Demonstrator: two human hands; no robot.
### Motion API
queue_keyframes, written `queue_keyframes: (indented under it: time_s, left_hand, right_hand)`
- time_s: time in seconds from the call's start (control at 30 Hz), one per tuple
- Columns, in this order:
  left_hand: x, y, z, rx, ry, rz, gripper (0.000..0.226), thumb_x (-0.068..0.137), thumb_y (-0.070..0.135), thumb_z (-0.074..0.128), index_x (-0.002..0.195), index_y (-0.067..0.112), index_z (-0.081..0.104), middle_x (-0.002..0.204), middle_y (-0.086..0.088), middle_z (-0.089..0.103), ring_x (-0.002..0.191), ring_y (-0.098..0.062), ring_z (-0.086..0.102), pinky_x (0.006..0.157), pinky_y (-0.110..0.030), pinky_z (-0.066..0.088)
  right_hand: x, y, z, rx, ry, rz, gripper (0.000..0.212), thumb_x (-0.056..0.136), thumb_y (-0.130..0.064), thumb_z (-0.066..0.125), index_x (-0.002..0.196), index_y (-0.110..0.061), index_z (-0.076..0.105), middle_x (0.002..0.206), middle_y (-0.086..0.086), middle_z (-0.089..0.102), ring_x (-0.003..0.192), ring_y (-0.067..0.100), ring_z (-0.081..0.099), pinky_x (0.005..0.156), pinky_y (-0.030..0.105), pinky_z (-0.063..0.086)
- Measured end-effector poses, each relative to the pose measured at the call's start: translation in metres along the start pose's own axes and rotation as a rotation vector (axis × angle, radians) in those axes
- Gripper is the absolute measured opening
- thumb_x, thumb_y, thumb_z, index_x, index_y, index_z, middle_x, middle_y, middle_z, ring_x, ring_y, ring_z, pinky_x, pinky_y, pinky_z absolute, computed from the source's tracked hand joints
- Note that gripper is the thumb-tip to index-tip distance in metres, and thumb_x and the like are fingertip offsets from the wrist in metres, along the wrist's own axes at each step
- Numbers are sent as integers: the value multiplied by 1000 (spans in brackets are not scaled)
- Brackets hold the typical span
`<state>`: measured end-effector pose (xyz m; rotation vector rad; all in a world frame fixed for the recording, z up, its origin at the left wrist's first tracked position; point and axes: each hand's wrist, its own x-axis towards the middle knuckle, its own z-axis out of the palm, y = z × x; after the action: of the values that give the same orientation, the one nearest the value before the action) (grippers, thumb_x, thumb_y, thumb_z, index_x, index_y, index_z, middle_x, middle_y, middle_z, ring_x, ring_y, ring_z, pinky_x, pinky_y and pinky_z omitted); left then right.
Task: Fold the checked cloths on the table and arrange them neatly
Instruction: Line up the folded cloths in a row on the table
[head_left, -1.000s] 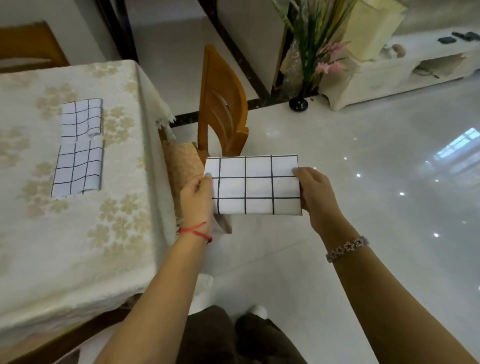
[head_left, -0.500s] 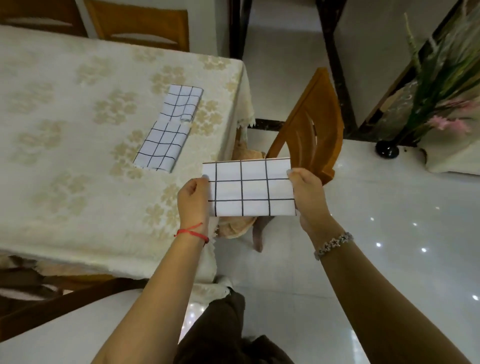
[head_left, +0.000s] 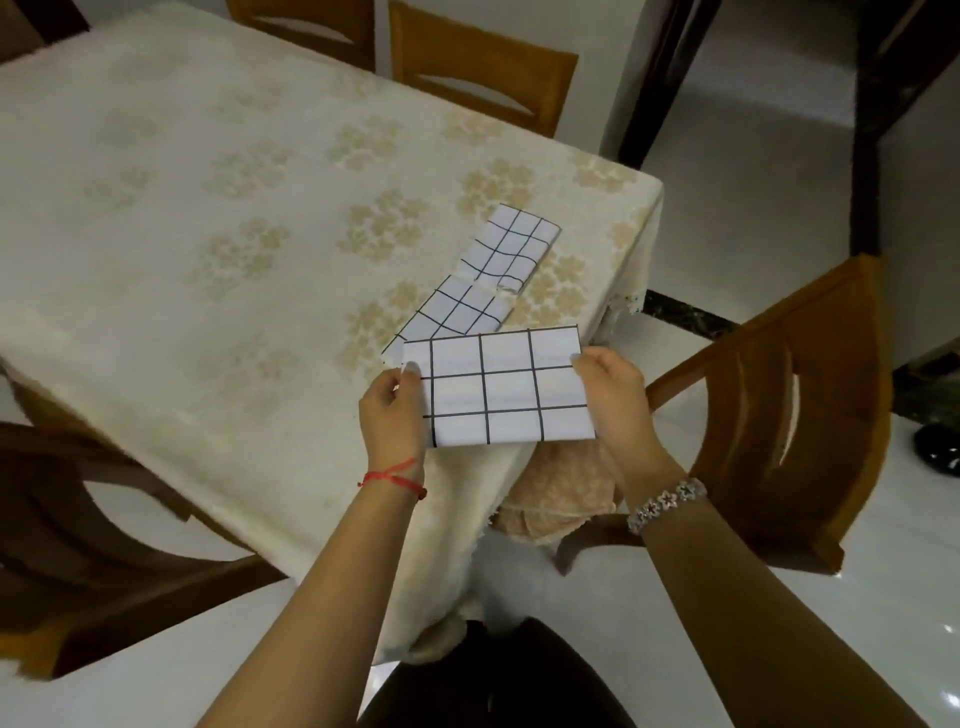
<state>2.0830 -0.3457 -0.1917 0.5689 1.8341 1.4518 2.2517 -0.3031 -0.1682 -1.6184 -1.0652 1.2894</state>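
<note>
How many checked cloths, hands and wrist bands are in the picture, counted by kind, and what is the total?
Checked cloths: 3 (held cloth; near cloth and far cloth on the table)
Hands: 2 (left hand, right hand, both pinching the held cloth)
Wrist bands: 2 (red string, silver bracelet)
Total: 7

white black-checked cloths (head_left: 506, 392), cream floral tablecloth (head_left: 208, 234)

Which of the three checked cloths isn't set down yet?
The nearest cloth, pinched between left hand and right hand; the middle cloth and far cloth lie on the tablecloth.
</note>
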Motion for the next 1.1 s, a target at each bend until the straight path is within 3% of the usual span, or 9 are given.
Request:
queue_keyframes:
  time_s: [0.07,0.2,0.3,0.5,0.7,0.8,0.9,1.03,1.1]
  left_hand:
    - [8,-1,-8,-11,76,-4,34,94,20,49,61,15,46,65,0,44,63,-14,39,61,-28,33]
    - [15,-1,-21,-24,242,-8,33,95,19,48,63,14,47,65,2,45,61,-10,39,57,-24,34]
    - [12,-6,-28,-38,374,-32,31,96,19,47,66,10,48,65,1,45,60,-10,38,56,-23,33]
    - [1,-17,-32,-65,609,-102,28,96,22,45,73,7,53,67,1,48,63,-10,41,58,-22,35]
    - [-17,-37,-34,-68,711,-174,35,97,24,45,63,15,47,62,0,41,59,-12,36,57,-24,33]
    - [-19,-48,-41,-70,747,-221,26,96,24,46,77,11,58,68,2,48,66,-10,42,67,-25,38]
    - [-18,-55,-46,-53,778,-251,20,95,20,47,94,7,62,78,5,54,74,-10,47,76,-26,40]
    - [-12,-64,-51,13,769,-285,20,94,15,49,105,4,61,77,5,53,68,-4,46,63,-15,38]
    - [-7,-69,-55,30,738,-318,20,92,11,50,107,4,60,73,7,53,67,-5,47,63,-17,40]
  right_hand:
    - [12,-5,15,-17,-73,-33,10,95,-12,49,94,-14,59,85,-1,61,79,15,59,73,31,49]
    - [35,-9,45,-103,-237,-58,15,93,-14,50,102,-15,61,108,8,64,104,26,60,93,43,49]
    - [48,-9,62,-151,-371,-59,15,91,-13,50,102,-18,60,111,7,63,106,25,59,95,43,48]
    - [68,-16,78,-276,-611,-167,23,92,-10,50,113,-18,55,95,2,60,75,14,53,57,21,43]
    - [71,-6,89,-368,-720,-243,15,88,-4,54,94,-16,60,95,2,63,90,18,58,70,26,46]
    - [71,0,99,-433,-764,-272,19,86,1,55,91,-15,65,95,1,64,92,15,58,77,23,45]
    - [73,8,111,-513,-798,-276,23,86,1,54,98,-13,67,108,3,66,73,4,54,63,16,42]
    - [77,15,126,-583,-830,-278,31,85,4,49,105,-10,68,119,5,64,57,0,42,44,5,34]
    - [79,17,132,-618,-841,-292,32,86,3,49,109,-10,66,120,7,63,60,4,46,43,5,34]
